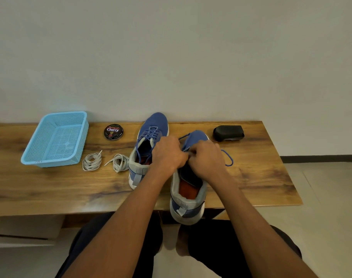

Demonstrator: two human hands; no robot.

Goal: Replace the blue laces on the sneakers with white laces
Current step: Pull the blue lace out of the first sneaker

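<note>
Blue sneakers [188, 177] with grey heels are seen on the worktop [261, 177], blue laces [228, 159] loosened on the nearer one. These laces are pinched by curled left hand [168, 154] and right hand [206, 158].

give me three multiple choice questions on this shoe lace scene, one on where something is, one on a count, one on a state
1. Where is the polish tin?
A. inside the basket
B. on the table between the basket and the far sneaker
C. on the floor

2. How many white lace bundles lie on the table?
A. one
B. two
C. four

3. What state is the far sneaker in?
A. blue lace threaded
B. white lace threaded
C. no lace

Answers:
1 B: the tin sits right of the basket, left of that sneaker.
2 B: one bundle and another lie side by side.
3 A: a blue lace crosses its eyelets.
</note>
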